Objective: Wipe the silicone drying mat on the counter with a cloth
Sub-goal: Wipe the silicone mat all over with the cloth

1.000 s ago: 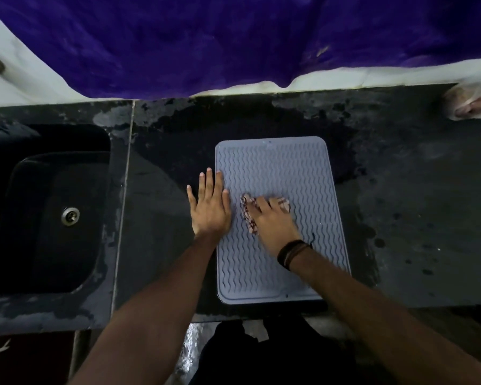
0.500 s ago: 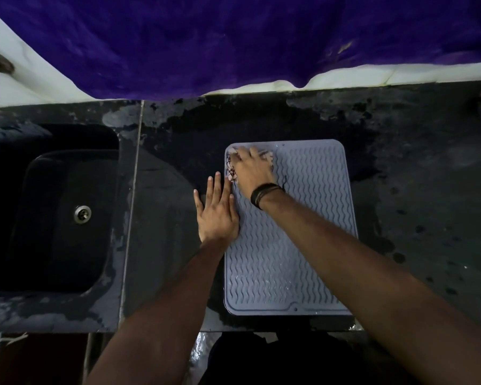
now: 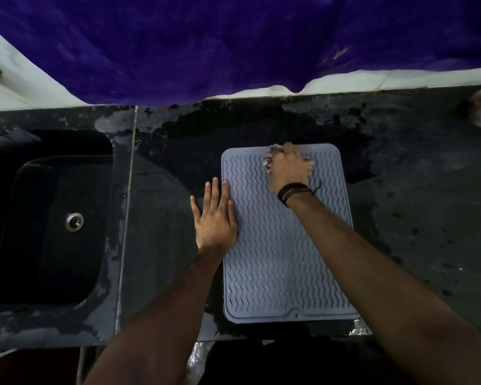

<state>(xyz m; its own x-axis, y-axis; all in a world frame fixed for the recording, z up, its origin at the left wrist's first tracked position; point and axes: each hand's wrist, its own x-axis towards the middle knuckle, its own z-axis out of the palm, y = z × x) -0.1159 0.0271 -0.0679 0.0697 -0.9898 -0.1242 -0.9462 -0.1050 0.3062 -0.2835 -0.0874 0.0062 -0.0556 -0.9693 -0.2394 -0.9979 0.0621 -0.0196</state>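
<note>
The right hand [image 3: 288, 169] has its fingers [image 3: 288, 148] curled over a small crumpled patterned cloth [image 3: 270, 160], pressing it at the far edge of the grey rectangular silicone drying mat [image 3: 283, 259] with wavy ridges and rounded corners. The left hand [image 3: 215, 218] lies flat, fingers straight and together, its thumb side touching the mat's left edge. Around both spreads the dark, blotchy, wet-looking stone worktop [image 3: 414, 218].
</note>
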